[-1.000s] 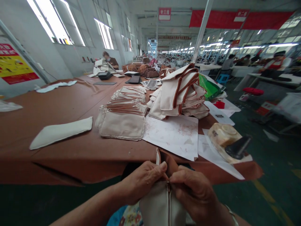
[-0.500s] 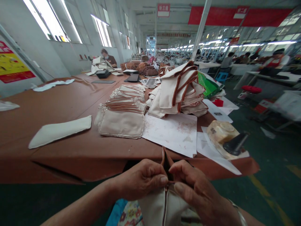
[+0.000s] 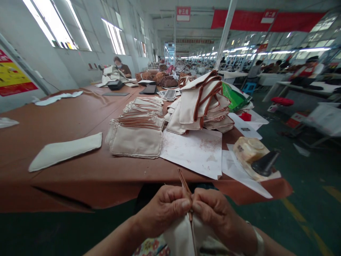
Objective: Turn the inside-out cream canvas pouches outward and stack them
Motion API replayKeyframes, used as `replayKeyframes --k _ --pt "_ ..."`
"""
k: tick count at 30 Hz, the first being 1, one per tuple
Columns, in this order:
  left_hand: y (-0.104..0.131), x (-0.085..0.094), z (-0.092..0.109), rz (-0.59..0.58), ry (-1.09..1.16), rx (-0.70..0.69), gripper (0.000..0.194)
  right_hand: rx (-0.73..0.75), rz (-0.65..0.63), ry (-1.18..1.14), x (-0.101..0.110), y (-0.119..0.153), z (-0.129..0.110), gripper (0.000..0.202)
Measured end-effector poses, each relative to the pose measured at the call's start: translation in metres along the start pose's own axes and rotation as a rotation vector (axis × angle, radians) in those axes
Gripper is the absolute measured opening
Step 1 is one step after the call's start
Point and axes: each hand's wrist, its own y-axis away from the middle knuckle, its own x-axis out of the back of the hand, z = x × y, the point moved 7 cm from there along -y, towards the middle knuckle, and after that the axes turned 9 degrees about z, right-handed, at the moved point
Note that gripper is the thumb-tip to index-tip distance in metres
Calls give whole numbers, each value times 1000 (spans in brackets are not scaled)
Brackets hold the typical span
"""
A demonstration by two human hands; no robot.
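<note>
My left hand (image 3: 169, 206) pinches the left side of a cream fabric piece (image 3: 179, 234) with brown edging. From the right, my right hand (image 3: 217, 209) pinches the same piece, its thumb and fingers almost touching those of the left. The brown edges stand up pressed together above my fingers, just in front of the table edge. Below my hands the cream panels hang over my lap. Beyond lie a row of cream pieces (image 3: 135, 141) and a taller heap of brown-edged ones (image 3: 190, 106).
On the brown-covered table (image 3: 80, 160) are a single cream piece (image 3: 65, 149), white paper (image 3: 193, 151) and a yellowish container (image 3: 250, 149) beside a black cone (image 3: 265, 163). A person (image 3: 124, 69) sits at the far left end.
My hands have come closer together, the right one moving inward. The brown edges, spread apart before, are now pressed together. The view has shifted slightly.
</note>
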Motion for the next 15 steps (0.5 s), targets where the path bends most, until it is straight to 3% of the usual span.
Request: replayKeyframes --k 4,10,15 --pt "-2 3 1 -8 -100 4 44 -178 -72 -368 -3 1 18 37" --pt "-3 3 25 56 -209 -56 75 -93 -58 -309 2 -5 -7 42" --pt "-5 0 28 36 -219 32 52 -144 -103 -296 0 -5 -7 42"
